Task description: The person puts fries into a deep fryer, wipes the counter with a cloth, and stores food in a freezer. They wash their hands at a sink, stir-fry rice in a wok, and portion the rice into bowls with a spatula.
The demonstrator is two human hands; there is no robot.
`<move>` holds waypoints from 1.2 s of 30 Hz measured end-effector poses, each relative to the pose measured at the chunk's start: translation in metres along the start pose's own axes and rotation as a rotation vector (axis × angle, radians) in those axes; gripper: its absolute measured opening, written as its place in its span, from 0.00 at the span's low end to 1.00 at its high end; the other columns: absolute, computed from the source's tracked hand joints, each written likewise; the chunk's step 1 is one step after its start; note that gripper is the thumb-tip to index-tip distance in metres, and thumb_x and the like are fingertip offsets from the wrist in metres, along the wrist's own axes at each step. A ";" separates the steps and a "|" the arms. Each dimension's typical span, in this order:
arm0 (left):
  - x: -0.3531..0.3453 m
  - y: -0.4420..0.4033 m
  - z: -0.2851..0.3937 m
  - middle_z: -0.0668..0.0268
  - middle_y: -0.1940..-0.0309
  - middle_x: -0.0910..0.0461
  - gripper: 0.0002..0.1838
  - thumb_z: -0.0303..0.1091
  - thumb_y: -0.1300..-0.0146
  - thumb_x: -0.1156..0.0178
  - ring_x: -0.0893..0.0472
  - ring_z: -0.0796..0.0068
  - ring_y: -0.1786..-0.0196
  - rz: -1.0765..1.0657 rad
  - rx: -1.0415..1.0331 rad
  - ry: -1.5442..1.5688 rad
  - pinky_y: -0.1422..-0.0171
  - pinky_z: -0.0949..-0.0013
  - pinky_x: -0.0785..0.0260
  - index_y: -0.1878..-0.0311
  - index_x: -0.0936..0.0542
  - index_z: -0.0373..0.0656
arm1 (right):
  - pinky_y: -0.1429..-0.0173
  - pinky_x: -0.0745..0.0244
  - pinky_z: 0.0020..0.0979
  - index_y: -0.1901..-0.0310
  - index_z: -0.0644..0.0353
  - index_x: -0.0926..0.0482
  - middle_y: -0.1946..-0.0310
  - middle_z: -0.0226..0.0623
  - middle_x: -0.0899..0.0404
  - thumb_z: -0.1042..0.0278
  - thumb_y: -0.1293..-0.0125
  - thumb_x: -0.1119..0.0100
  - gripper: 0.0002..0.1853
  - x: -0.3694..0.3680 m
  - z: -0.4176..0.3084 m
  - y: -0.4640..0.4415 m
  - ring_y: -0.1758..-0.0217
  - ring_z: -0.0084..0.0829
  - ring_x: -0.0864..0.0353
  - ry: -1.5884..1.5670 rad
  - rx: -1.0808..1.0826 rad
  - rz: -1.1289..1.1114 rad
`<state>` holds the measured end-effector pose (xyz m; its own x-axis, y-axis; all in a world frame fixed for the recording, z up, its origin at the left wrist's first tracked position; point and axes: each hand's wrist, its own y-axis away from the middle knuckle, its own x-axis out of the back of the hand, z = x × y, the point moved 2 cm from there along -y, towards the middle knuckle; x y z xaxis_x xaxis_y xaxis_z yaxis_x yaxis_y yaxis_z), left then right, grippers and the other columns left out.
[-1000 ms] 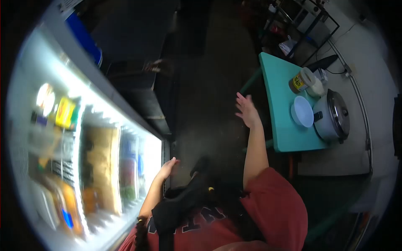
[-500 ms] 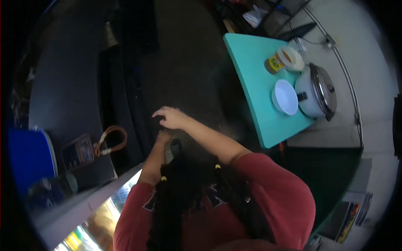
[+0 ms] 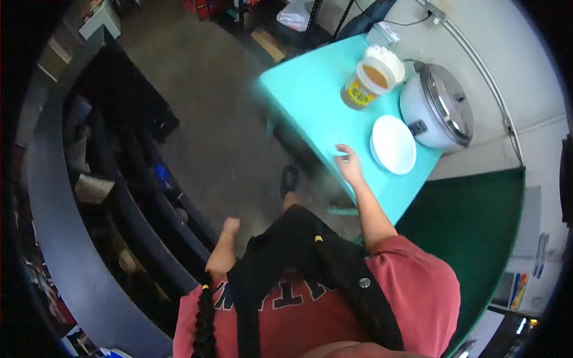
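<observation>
My right hand [image 3: 348, 163] hovers by the near edge of the turquoise table [image 3: 304, 89], its fingers bent and apart, holding nothing. Just right of it sits a white bowl [image 3: 393, 145]. Behind the bowl, a tub with a yellow label [image 3: 360, 93] stands beside a white-rimmed container [image 3: 385, 59]. A white rice cooker [image 3: 422, 113] with a metal lid is at the table's far side. My left hand [image 3: 231, 225] hangs low over the floor, small in view and curled closed, with nothing seen in it.
A long dark shelf unit [image 3: 57, 179] with items in its compartments curves along the left. A green panel [image 3: 465, 232] stands right of the table. A plastic bag [image 3: 293, 17] lies on a rack at the back. My foot [image 3: 289, 179] is on the dark floor.
My view has swung toward the table. My hands, close together before, have parted: the right moved over to the table's edge, the left hangs at my side.
</observation>
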<state>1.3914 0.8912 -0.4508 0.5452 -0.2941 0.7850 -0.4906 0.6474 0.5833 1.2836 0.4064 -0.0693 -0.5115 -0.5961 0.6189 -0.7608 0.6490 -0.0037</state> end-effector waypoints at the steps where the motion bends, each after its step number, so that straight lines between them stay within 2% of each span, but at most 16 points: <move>1: 0.055 -0.023 0.016 0.50 0.54 0.15 0.18 0.41 0.36 0.46 0.15 0.50 0.52 0.064 0.229 0.384 0.46 0.53 0.25 0.54 0.15 0.40 | 0.51 0.22 0.34 0.42 0.56 0.22 0.54 0.42 0.18 0.71 0.38 0.37 0.21 0.017 0.028 -0.037 0.61 0.32 0.17 -0.032 0.023 0.142; 2: 0.137 -0.033 0.044 0.50 0.55 0.15 0.18 0.42 0.35 0.46 0.15 0.50 0.53 0.223 0.430 0.779 0.47 0.53 0.24 0.54 0.15 0.39 | 0.53 0.22 0.34 0.42 0.57 0.22 0.55 0.40 0.19 0.71 0.37 0.37 0.20 0.038 0.039 -0.067 0.62 0.29 0.18 -0.026 -0.010 0.248; 3: 0.195 -0.060 0.072 0.50 0.56 0.15 0.19 0.44 0.35 0.45 0.15 0.50 0.55 0.280 0.425 0.963 0.48 0.53 0.25 0.55 0.15 0.39 | 0.55 0.22 0.33 0.42 0.58 0.22 0.57 0.38 0.19 0.71 0.36 0.38 0.19 0.061 0.049 -0.100 0.63 0.27 0.19 -0.019 -0.043 0.352; 5: 0.294 -0.125 0.120 0.52 0.59 0.15 0.18 0.43 0.33 0.44 0.16 0.49 0.55 0.592 0.102 0.811 0.49 0.56 0.25 0.52 0.16 0.38 | 0.59 0.23 0.33 0.41 0.58 0.25 0.56 0.36 0.21 0.66 0.31 0.41 0.19 0.096 0.085 -0.162 0.62 0.30 0.21 -0.139 -0.047 0.550; 6: 0.373 -0.133 0.162 0.52 0.57 0.15 0.17 0.40 0.32 0.45 0.17 0.50 0.51 0.491 0.109 0.858 0.45 0.56 0.26 0.52 0.16 0.39 | 0.59 0.23 0.33 0.41 0.58 0.25 0.56 0.36 0.21 0.66 0.31 0.41 0.19 0.109 0.097 -0.184 0.62 0.30 0.21 -0.146 -0.069 0.546; 8: 0.455 -0.205 0.214 0.52 0.49 0.19 0.16 0.40 0.32 0.43 0.20 0.52 0.45 0.553 -0.071 0.832 0.40 0.57 0.28 0.50 0.17 0.39 | 0.62 0.23 0.33 0.41 0.58 0.28 0.54 0.37 0.23 0.56 0.27 0.45 0.20 0.137 0.118 -0.237 0.61 0.32 0.21 -0.683 -0.373 0.740; 12: 0.606 -0.277 0.330 0.51 0.46 0.21 0.22 0.44 0.31 0.43 0.20 0.53 0.44 0.573 -0.481 0.831 0.39 0.59 0.28 0.43 0.21 0.37 | 0.65 0.22 0.34 0.42 0.59 0.29 0.55 0.40 0.22 0.40 0.24 0.56 0.28 0.168 0.120 -0.293 0.63 0.32 0.20 -0.705 -0.522 0.605; 15: 0.637 -0.327 0.393 0.51 0.49 0.19 0.26 0.49 0.28 0.46 0.19 0.55 0.47 0.554 -0.530 0.857 0.41 0.58 0.27 0.40 0.23 0.34 | 0.65 0.22 0.34 0.42 0.60 0.28 0.59 0.37 0.20 0.36 0.24 0.60 0.32 0.169 0.136 -0.313 0.64 0.29 0.20 -0.765 -0.556 0.405; 17: 0.654 -0.335 0.425 0.51 0.54 0.18 0.28 0.53 0.25 0.52 0.17 0.56 0.54 0.110 -0.292 1.272 0.46 0.57 0.25 0.44 0.22 0.33 | 0.65 0.23 0.33 0.44 0.61 0.25 0.64 0.35 0.19 0.34 0.24 0.63 0.34 0.169 0.127 -0.321 0.67 0.26 0.20 -0.705 -0.603 0.440; 21: 0.655 -0.364 0.446 0.53 0.60 0.17 0.30 0.55 0.23 0.59 0.16 0.59 0.62 0.097 -0.314 1.195 0.53 0.57 0.24 0.50 0.21 0.34 | 0.64 0.26 0.29 0.48 0.59 0.22 0.62 0.37 0.16 0.30 0.25 0.66 0.37 0.172 0.123 -0.321 0.65 0.25 0.19 -0.764 -0.631 0.440; 23: 0.669 -0.357 0.449 0.54 0.64 0.17 0.33 0.58 0.22 0.66 0.17 0.61 0.68 -0.080 -0.299 1.247 0.58 0.58 0.24 0.54 0.23 0.36 | 0.39 0.26 0.43 0.37 0.63 0.29 0.42 0.42 0.22 0.29 0.26 0.63 0.40 0.170 0.125 -0.328 0.41 0.36 0.22 -0.800 -0.679 0.376; 24: 0.656 -0.369 0.448 0.54 0.64 0.17 0.33 0.58 0.22 0.66 0.17 0.61 0.68 -0.079 -0.305 1.248 0.58 0.58 0.24 0.54 0.23 0.36 | 0.35 0.30 0.38 0.34 0.65 0.31 0.37 0.42 0.25 0.28 0.26 0.63 0.42 0.166 0.131 -0.326 0.37 0.36 0.24 -0.815 -0.591 0.410; 27: 0.654 -0.392 0.442 0.55 0.66 0.18 0.34 0.59 0.22 0.70 0.17 0.65 0.70 0.087 -0.357 0.976 0.61 0.60 0.24 0.51 0.24 0.37 | 0.41 0.29 0.35 0.41 0.68 0.26 0.46 0.41 0.22 0.33 0.23 0.66 0.39 0.154 0.132 -0.335 0.45 0.32 0.24 -0.846 -0.472 0.472; 29: 0.671 -0.366 0.431 0.56 0.63 0.17 0.34 0.59 0.22 0.70 0.17 0.64 0.69 -0.092 -0.200 1.217 0.60 0.60 0.24 0.47 0.24 0.38 | 0.40 0.30 0.34 0.41 0.69 0.26 0.46 0.41 0.22 0.34 0.22 0.66 0.38 0.153 0.120 -0.340 0.44 0.32 0.24 -0.781 -0.470 0.461; 34: 0.687 -0.355 0.367 0.59 0.61 0.17 0.33 0.59 0.22 0.68 0.19 0.66 0.68 -0.124 -0.239 1.386 0.58 0.62 0.25 0.43 0.25 0.37 | 0.41 0.30 0.33 0.43 0.69 0.25 0.49 0.41 0.21 0.37 0.22 0.65 0.36 0.138 0.033 -0.354 0.45 0.32 0.24 -0.641 -0.581 0.439; 36: 0.707 -0.351 0.325 0.60 0.61 0.18 0.33 0.58 0.21 0.67 0.19 0.68 0.67 -0.100 -0.255 1.396 0.56 0.63 0.25 0.42 0.25 0.37 | 0.58 0.27 0.30 0.49 0.67 0.25 0.59 0.40 0.21 0.40 0.22 0.62 0.32 0.121 -0.024 -0.366 0.62 0.29 0.22 -0.577 -0.523 0.360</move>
<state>1.7283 0.2272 -0.0324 0.8557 0.4812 -0.1906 -0.3585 0.8166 0.4523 1.5094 0.1081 0.0254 -0.9175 -0.3671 0.1527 -0.3037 0.8950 0.3268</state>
